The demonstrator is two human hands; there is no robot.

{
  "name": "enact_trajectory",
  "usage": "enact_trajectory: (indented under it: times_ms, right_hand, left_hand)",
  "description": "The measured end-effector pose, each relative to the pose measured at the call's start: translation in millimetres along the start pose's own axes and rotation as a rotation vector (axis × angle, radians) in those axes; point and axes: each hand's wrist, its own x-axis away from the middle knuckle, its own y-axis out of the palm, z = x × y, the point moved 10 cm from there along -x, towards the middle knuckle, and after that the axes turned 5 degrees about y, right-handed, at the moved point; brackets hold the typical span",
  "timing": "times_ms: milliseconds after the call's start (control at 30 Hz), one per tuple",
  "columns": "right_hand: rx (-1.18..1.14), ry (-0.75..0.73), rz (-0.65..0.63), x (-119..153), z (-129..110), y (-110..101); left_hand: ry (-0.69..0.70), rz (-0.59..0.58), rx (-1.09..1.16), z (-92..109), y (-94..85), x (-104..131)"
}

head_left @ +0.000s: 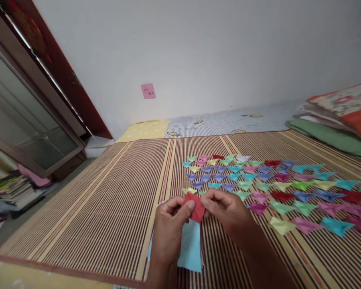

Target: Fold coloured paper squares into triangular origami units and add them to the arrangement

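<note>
Between both hands I hold a small folded piece of red paper [195, 208], raised above the mat. My left hand [172, 224] pinches its left side, thumb lying across the front. At its upper right edge, my right hand [224, 206] has thumb and fingertips closed on the paper. Below them lies a stack of paper sheets [191, 249] with light blue on top, partly hidden by my left hand and forearm. To the right, many folded paper boats [307, 225] in several colours stand in rows on the mat.
The striped woven mat [114, 200] covers a bed with patterned sheeting [210, 122] along the wall. Folded bedding and a pillow [337, 128] are piled at right. A pink note [148, 91] is on the wall. Left are a glass-panelled door [33, 116] and a stack of books [10, 188].
</note>
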Motion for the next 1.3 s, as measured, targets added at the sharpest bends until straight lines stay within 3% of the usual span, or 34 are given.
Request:
enact_trajectory:
  times_ms: [200, 500, 700, 900, 1100, 1300]
  right_hand:
    - [0.225, -0.079, 0.061, 7, -16, -1]
    - [0.261, 0.028, -0.055, 5, -4, 2]
    - [0.260, 0.026, -0.126, 3, 2, 12]
    - [0.332, -0.016, -0.106, 4, 0, 16]
    - [0.247, 0.038, -0.208, 6, 7, 33]
    - [0.296, 0.001, -0.211, 8, 2, 32]
  left_hand:
    - [-0.008, -0.020, -0.043, -3, -0.4, 0]
    - [-0.060, -0.040, -0.024, -7, 1.0, -1]
    - [0.037, 0.104, -0.031, 1, -12.1, -1]
    - [0.024, 0.083, -0.085, -1, -11.8, -2]
    - [0.133, 0.207, -0.157, 12, -25.4, 2]
    - [0.138, 0.201, -0.151, 9, -27.2, 0]
